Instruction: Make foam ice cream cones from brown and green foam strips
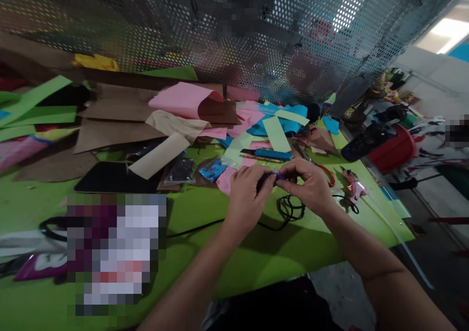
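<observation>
My left hand (pixel 252 187) and my right hand (pixel 306 182) meet above the middle of the green table (pixel 205 257). Their fingertips are closed on a small dark purple piece (pixel 278 176), mostly covered by the fingers, so its kind does not show. Under the hands lies a coiled black cord (pixel 291 209). Just beyond my fingers rest a blue-handled cutter knife (pixel 273 154) and a pencil (pixel 252 157). To the right of my right hand is a pink glue gun (pixel 353 185) with a clear glue stick (pixel 399 238).
At the back lie brown sheets (pixel 110 135), a curled pink sheet (pixel 181 100) and green strips (pixel 276 133). A black phone-like slab (pixel 117 177) and small plastic packets (pixel 181 170) are to the left. A perforated metal panel (pixel 164 28) stands behind; a red bucket (pixel 392 147) is at right.
</observation>
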`<state>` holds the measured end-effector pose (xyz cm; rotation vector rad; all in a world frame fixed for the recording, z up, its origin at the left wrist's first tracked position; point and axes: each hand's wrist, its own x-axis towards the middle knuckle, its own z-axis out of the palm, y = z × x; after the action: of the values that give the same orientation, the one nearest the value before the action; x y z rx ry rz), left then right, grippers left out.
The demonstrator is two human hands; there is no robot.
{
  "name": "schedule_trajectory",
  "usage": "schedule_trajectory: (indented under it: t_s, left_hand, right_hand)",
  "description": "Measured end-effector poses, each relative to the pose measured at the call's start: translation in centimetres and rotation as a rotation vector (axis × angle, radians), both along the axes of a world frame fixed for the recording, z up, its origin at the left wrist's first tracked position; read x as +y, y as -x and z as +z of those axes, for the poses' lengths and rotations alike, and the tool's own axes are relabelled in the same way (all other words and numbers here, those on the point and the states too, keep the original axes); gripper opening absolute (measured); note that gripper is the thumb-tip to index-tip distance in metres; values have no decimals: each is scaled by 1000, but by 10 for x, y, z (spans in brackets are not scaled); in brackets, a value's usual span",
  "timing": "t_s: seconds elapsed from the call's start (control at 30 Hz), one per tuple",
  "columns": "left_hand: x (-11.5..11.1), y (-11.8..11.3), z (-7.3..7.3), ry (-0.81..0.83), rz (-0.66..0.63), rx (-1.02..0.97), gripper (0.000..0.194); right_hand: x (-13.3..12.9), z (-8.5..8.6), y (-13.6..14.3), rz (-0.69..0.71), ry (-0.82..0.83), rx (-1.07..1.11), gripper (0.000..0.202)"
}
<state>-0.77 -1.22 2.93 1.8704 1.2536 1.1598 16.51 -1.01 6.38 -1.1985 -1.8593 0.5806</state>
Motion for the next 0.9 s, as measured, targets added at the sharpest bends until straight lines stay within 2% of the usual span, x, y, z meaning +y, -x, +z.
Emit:
schedule_trajectory:
  t_s: [0.27, 0.43, 0.6, 0.9]
  left_hand:
    - [-1, -1, 1, 2, -4, 9, 13]
    - [-1, 0, 1, 3, 3, 24, 13]
    - [1, 1, 0, 7, 43, 24, 13]
    - [0, 1, 2, 17, 43, 12, 12]
  right_hand:
    - [2, -2, 0, 47, 90, 83, 9]
    - [3, -1, 0, 57, 143, 130, 20]
    - [4, 0, -2, 54, 70, 85, 22]
    - [5, 1, -5, 29, -6, 35, 12]
